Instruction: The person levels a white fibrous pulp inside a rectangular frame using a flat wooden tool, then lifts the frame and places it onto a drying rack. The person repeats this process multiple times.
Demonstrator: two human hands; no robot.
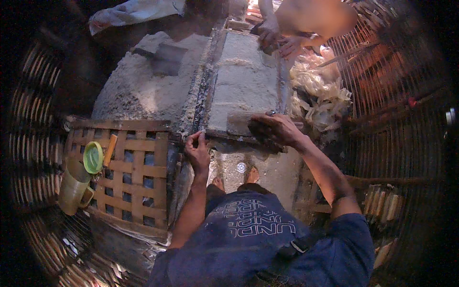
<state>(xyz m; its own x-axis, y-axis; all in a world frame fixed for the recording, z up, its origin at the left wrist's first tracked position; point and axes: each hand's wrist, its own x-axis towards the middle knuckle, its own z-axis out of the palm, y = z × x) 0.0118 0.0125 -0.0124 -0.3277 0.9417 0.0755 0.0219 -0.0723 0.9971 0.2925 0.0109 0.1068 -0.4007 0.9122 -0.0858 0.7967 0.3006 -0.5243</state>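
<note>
A long rectangular frame [208, 95] holds pale crumbly powder [241, 83], spread level in the middle of the view. My right hand [279, 126] grips a flat scraper [236, 122] lying on the near end of the powder. My left hand [197, 150] has its fingers curled at the frame's near left corner, seemingly pinching the edge. Left of the frame is a large heap of the same powder [131, 83] with a dark flat tool [165, 60] on it.
A woven slatted panel [138, 191] carries a green bowl [93, 158], an orange stick [110, 148] and a plastic jug [71, 186]. A co-worker's hands [284, 45] touch the frame's far right. Plastic bags [318, 88] lie right of it, a white sack [134, 14] behind.
</note>
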